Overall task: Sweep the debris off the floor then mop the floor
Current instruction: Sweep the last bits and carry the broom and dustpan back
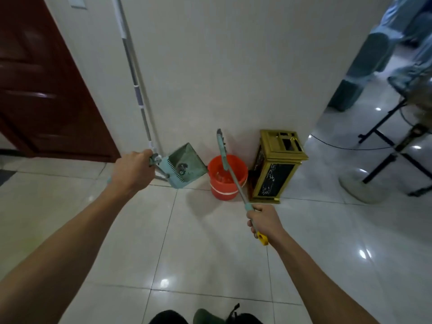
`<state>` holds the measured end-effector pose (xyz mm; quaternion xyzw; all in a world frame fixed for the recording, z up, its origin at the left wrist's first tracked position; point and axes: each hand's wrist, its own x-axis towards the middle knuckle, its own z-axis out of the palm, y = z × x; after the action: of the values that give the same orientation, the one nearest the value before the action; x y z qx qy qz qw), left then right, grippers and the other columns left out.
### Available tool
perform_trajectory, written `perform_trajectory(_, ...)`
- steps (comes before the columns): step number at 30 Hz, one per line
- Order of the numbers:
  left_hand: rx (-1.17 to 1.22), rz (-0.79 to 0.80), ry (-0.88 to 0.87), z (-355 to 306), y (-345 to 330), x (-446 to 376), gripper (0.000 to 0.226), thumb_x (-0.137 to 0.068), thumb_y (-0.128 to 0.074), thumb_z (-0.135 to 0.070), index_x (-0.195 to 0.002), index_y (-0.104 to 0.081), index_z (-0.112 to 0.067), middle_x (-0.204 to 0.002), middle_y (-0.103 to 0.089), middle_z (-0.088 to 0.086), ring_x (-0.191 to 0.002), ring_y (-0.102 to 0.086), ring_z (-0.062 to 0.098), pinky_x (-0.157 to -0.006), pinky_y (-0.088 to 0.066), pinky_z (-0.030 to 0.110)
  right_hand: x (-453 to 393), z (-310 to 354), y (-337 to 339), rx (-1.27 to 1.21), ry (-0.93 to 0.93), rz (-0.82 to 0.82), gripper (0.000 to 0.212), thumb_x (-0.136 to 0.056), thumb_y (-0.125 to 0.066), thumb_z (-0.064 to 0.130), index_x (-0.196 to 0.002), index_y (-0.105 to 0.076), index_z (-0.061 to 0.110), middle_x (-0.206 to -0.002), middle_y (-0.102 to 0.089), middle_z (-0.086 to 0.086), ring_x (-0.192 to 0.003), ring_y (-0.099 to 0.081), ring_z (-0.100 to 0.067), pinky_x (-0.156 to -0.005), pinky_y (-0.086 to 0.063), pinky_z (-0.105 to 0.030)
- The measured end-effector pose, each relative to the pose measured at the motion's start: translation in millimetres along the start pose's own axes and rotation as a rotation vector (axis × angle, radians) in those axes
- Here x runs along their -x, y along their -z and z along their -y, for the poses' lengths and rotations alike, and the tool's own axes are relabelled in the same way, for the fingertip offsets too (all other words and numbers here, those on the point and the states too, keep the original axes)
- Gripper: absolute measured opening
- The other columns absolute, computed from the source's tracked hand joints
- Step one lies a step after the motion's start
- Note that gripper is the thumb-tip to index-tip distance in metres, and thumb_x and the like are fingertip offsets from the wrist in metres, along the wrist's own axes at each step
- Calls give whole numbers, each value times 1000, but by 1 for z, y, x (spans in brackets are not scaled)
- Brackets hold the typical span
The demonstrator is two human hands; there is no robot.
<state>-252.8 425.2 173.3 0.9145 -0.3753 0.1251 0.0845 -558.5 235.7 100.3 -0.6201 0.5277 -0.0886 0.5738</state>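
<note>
On the tiled floor (210, 249) against the wall, the left hand (133, 170) grips the teal dustpan (184, 166) handle, while the right hand (265, 220) clamps the broom (230, 170) handle, broom head raised over the orange bucket (228, 177) beside the gold bin (275, 167).

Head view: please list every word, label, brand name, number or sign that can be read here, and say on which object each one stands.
None: no readable text appears anywhere in this view.
The dustpan, the orange bucket and the broom show no lettering.
The gold and black bin carries only marbled panels and gilt ornament, no words.
The yellow cap below the right hand is plain.
The wall plate at the top left is blank.
</note>
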Motion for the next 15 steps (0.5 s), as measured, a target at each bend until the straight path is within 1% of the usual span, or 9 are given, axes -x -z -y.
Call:
perform_trajectory(2, 1, 12, -74, -14, -8, -21, 13, -82, -64, -16, -94, -62, -12, -78, -67, 20, -66, -62, 43, -56, -39, 38, -8, 5, 4, -9, -20, -27, 22, -88, -56, 5, -103, -68, 15, -61, -59, -11, -41, -47, -16, -40, -39, -22)
perform_trajectory(4, 11, 20, -150, -23, -18, -42, 10, -82, -65, -14, -90, -60, -11, -75, -67, 18, -58, -57, 37, -54, -36, 35, -15, 9, 5, -28, -35, -46, 17, -89, -56, 5, -99, -66, 14, -61, -58, -11, -41, -46, -15, -40, -38, -22)
perform_trajectory(5, 10, 30, -185, -27, -24, -53, 9, -83, -64, -15, -90, -60, -12, -75, -67, 16, -58, -55, 35, -54, -36, 34, -19, 10, 5, -37, -39, -59, 16, -89, -56, 5, -96, -64, 17, -61, -57, -11, -40, -45, -15, -40, -38, -22)
perform_trajectory(7, -6, 65, -256, -34, -37, -75, 10, -84, -64, -18, -91, -59, -14, -76, -67, 14, -62, -59, 36, -56, -38, 34, -25, 11, 4, -52, -49, -95, 19, -89, -57, 5, -95, -62, 22, -61, -58, -10, -41, -46, -16, -40, -39, -23)
perform_trajectory(9, -41, 76, -340, -42, -49, -96, 9, -86, -61, -22, -91, -57, -15, -76, -68, 12, -63, -61, 35, -55, -40, 34, -30, 12, 3, -81, -63, -117, 18, -88, -57, 5, -95, -61, 21, -61, -59, -10, -42, -47, -17, -41, -39, -23)
perform_trajectory(12, -101, 107, -484, -56, -68, -127, 12, -90, -55, -21, -101, -56, -17, -85, -71, 10, -69, -64, 34, -56, -40, 33, -39, 13, 1, -133, -98, -156, 17, -88, -57, 5, -95, -64, 18, -60, -59, -11, -43, -47, -18, -43, -39, -24)
perform_trajectory(15, -196, 162, -634, -70, -90, -153, 23, -89, -53, -17, -112, -55, -17, -95, -72, 7, -78, -67, 32, -60, -48, 36, -50, 15, -6, -175, -121, -194, 19, -87, -58, 7, -100, -65, 19, -58, -60, -10, -42, -47, -18, -43, -40, -24)
